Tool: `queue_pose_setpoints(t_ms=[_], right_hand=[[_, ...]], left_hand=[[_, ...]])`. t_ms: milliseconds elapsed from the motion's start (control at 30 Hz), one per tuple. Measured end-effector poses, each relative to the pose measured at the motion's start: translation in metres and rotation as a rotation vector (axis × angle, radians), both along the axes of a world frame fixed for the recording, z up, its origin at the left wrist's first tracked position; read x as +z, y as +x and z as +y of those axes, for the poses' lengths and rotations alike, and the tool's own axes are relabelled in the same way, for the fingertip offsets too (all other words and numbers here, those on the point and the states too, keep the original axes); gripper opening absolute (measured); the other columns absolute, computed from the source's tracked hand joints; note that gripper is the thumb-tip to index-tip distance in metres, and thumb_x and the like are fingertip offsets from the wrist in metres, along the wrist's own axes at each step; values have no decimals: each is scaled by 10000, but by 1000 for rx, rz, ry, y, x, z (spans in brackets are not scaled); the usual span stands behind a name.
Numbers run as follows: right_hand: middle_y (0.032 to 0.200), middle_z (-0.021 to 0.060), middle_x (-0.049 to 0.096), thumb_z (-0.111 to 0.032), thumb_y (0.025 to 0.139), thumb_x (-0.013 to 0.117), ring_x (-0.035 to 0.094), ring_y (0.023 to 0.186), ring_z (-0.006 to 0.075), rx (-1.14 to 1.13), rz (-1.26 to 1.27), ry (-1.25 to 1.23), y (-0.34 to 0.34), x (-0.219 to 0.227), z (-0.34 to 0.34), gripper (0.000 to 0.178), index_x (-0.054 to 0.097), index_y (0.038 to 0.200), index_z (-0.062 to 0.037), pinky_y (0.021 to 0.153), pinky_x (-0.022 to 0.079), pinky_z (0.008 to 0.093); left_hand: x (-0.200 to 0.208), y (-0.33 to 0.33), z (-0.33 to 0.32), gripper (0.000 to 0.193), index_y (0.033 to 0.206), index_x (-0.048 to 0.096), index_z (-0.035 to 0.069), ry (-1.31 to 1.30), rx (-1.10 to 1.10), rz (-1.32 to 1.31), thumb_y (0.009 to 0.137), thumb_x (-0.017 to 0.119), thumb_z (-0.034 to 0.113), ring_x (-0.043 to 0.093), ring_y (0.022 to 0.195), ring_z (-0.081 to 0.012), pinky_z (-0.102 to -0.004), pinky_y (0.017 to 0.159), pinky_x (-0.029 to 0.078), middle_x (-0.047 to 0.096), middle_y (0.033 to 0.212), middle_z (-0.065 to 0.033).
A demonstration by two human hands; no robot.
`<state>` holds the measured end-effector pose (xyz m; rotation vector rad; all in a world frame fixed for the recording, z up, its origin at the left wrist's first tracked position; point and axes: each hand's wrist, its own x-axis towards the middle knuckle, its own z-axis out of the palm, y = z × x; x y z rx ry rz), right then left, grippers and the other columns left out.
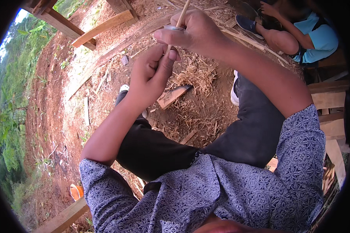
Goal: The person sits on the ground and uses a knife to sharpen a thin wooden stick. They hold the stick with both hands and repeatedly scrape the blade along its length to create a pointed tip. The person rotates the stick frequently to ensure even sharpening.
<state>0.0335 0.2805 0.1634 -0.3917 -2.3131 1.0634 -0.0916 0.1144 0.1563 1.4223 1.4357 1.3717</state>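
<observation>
left hand [149, 72] grips a stick [184, 12]; right hand [198, 29], farther, clasps it against an apparent blade [174, 28], likely shaving; next stroke needs steadiness.

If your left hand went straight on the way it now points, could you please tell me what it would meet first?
Beyond the thin stick it grips, the left hand would probably meet the right hand first, though the depth between them is hard to judge.

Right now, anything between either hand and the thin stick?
Left hand: nothing visible; it pinches the thin stick directly. Right hand: a narrow grey strip, possibly a blade, sits across the stick by the thumb; can't tell if it separates them.
</observation>
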Motion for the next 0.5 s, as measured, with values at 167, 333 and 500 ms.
queue_pose_setpoints(t_ms=[167, 333, 500], right_hand=[[572, -36, 515, -446, 958, 707, 515, 566, 43, -139, -10, -107, 4, 7, -2, 462, 619, 675, -91, 525, 398, 265], [555, -68, 474, -312, 990, 693, 404, 521, 25, -169, 402, -87, 1, 55, 45, 501, 486, 587, -98, 451, 309, 274], [543, -67, 420, -384, 963, 713, 380, 526, 43, -37, 81, 93, 2, 31, 15, 561, 468, 560, -80, 460, 285, 294]], left_hand=[[3, 6, 0, 288, 1042, 641, 38, -17, -1, -40, 1100, 548, 304, 352, 586, -9, -214, 538, 264, 412, 659, 99], [10, 5, -3, 282, 1043, 659, 37, 19, 38, -29, 1098, 553, 292, 371, 600, -16, -213, 548, 283, 428, 673, 90], [7, 4, -3, 254, 977, 679, 21, 66, 66, 52, 1086, 582, 229, 389, 567, -21, -245, 515, 284, 452, 625, 69]])
